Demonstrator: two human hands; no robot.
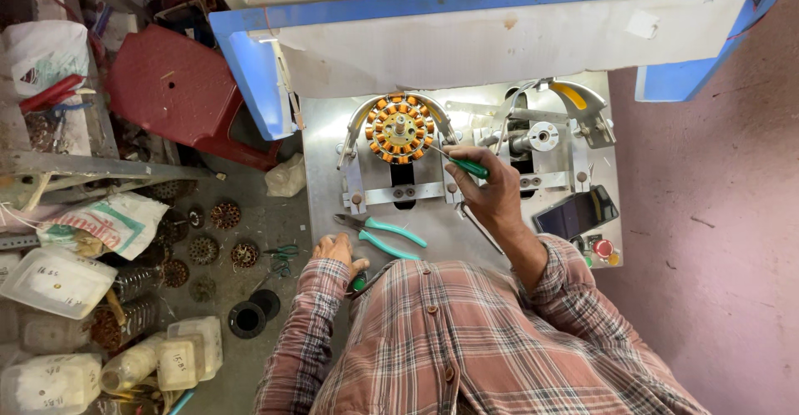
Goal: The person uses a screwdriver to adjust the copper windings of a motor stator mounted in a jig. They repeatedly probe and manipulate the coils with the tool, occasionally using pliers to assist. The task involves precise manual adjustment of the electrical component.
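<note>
My right hand [487, 186] grips a green-handled screwdriver [466, 166], its thin shaft pointing up-left at the round stator with orange copper windings [399, 129] mounted on the metal machine plate [325, 182]. My left hand [337, 253] rests at the plate's lower left edge, fingers curled, with a small green-handled tool [359, 282] right under it; whether it grips that tool is unclear. Teal-handled pliers [384, 236] lie on the plate between my hands.
A red button [602, 248] and a dark panel [576, 213] sit at the plate's right. Several wound stators [223, 213], green scissors [284, 253], black rings [247, 319] and plastic jars [179, 357] lie on the floor at left. A red stool [171, 86] stands behind.
</note>
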